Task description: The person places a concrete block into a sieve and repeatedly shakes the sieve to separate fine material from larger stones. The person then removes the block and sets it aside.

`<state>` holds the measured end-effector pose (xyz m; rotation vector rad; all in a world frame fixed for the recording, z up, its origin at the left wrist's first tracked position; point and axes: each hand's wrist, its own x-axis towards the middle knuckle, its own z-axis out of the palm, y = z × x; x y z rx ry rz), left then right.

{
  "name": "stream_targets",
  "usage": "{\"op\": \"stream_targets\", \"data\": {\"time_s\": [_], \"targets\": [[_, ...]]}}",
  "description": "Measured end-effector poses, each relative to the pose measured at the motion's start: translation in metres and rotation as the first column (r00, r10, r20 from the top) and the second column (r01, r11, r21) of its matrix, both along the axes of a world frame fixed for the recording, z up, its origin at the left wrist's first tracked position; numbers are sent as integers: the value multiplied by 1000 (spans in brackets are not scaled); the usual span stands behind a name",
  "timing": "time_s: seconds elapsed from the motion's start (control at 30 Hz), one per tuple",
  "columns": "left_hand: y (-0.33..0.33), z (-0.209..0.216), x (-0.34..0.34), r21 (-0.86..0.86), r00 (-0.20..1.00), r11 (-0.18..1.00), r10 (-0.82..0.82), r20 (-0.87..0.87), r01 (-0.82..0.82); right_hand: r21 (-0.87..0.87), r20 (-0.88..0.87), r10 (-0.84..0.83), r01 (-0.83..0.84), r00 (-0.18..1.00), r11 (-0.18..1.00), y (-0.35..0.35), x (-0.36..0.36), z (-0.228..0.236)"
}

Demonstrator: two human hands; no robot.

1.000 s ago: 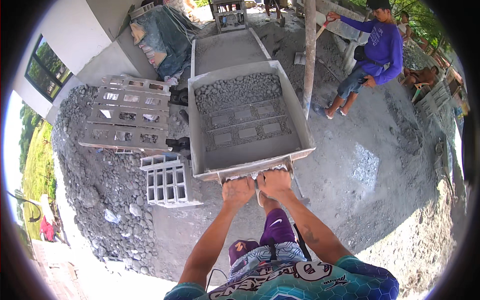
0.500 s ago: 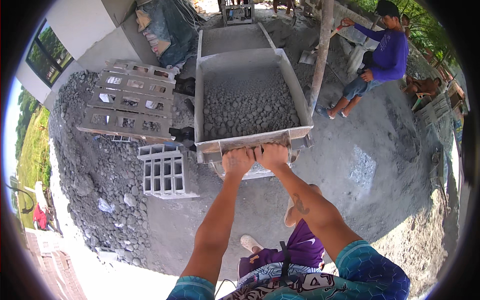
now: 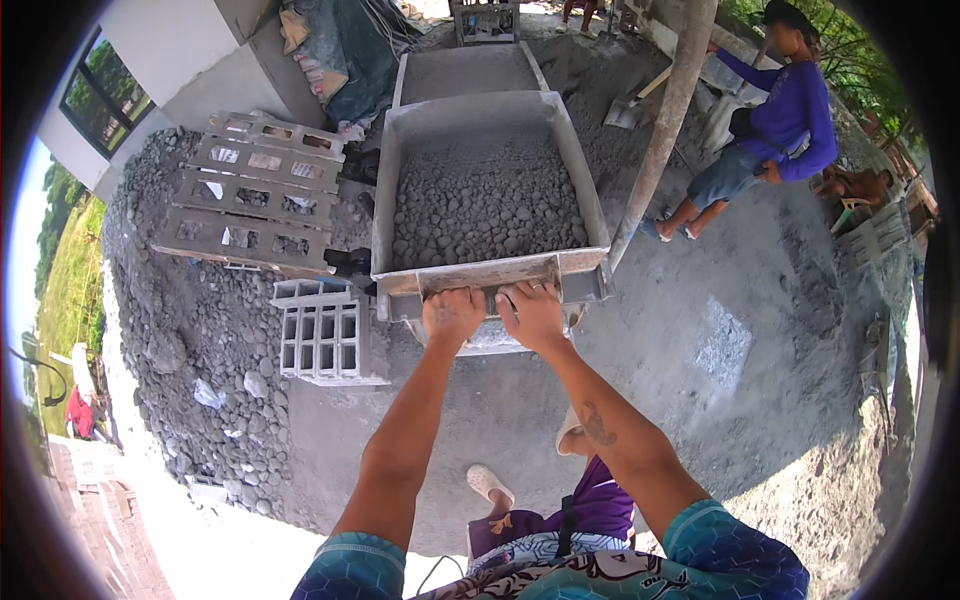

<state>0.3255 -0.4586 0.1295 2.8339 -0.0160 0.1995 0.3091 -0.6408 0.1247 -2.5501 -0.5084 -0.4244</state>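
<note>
Your left hand (image 3: pixel 455 315) and right hand (image 3: pixel 532 315) are side by side with a small gap between them, fingers hooked over the grey metal handle bar (image 3: pixel 491 300) between two brackets; the fingertips on its far side are hidden. The bar runs along the near wall of the large, open, grey metal box (image 3: pixel 590 185), directly ahead of you, with loose grey stony rubble (image 3: pixel 490 205) inside.

Close on the box's left stands a pale grey hollow concrete block stack (image 3: pixel 325 335); farther up that side, more grey hollow blocks (image 3: pixel 255 185) lie in rows. On the right, a long, round, grey-brown pole (image 3: pixel 680 120) slants just beside the box, between it and a co-worker in a purple long-sleeved top (image 3: pixel 795 120). A wooden-handled shovel (image 3: pixel 622 113) lies behind the pole.

Beyond the box is a flat grey bed (image 3: pixel 465 72). The dusty grey ground (image 3: pixel 650 370) bears a paler patch (image 3: pixel 722 340) to the right. Left of you, a grey gravel heap (image 3: pixel 180 330) spreads below a white-and-grey wall (image 3: pixel 195 70) with a dark-framed window (image 3: pixel 108 90).
</note>
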Motion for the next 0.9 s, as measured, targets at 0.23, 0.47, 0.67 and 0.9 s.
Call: {"op": "stream_targets", "data": {"time_s": [0.23, 0.47, 0.67, 0.9], "targets": [[0, 2, -5, -13, 999, 1000, -28, 37, 28, -45, 71, 0, 3, 997, 999, 0, -18, 7], [1, -3, -8, -8, 995, 999, -33, 99, 34, -110, 122, -3, 17, 993, 994, 2, -18, -3], [2, -2, -5, -68, 994, 996, -58, 97, 65, -156, 100, -13, 29, 995, 987, 1, -13, -2], [11, -13, -7, -88, 940, 990, -72, 333, 107, -217, 76, -38, 53, 996, 975, 10, -16, -6]]}}
